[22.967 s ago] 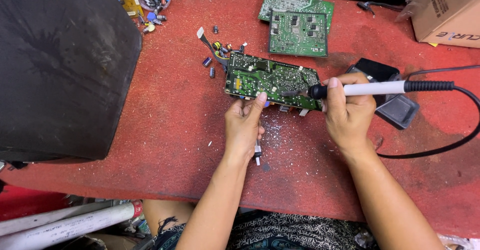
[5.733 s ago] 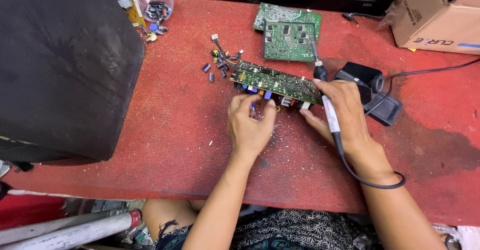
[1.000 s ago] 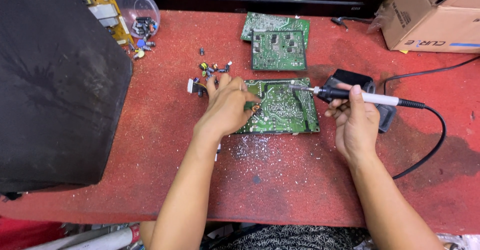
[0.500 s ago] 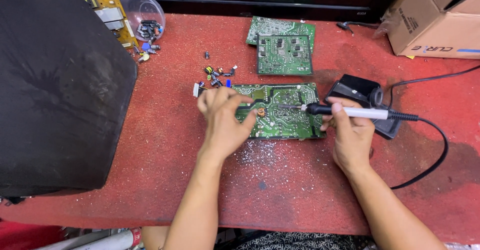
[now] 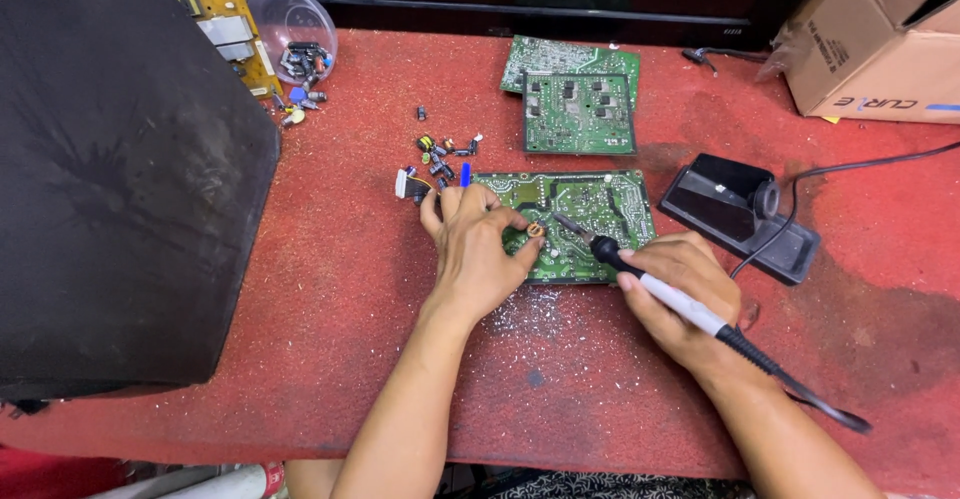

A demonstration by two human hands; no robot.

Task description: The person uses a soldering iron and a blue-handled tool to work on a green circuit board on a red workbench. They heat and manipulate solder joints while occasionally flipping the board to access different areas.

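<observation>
A green circuit board lies flat on the red table, solder side up. My left hand rests on its left end, with the thumb and forefinger pinching a small ring-shaped part against the board. My right hand grips a soldering iron with a white handle and black cord. The iron's tip points left and touches the board just beside the ring-shaped part.
Two more green boards lie stacked further back. Several loose capacitors sit near the board's left end. A black soldering stand is at the right, a cardboard box at the far right, a plastic bowl of parts and a large black panel at the left.
My right hand has turned the iron from level to slanted, bringing its tip left and down onto the board beside my left fingers. My left hand stays on the board's left end.
</observation>
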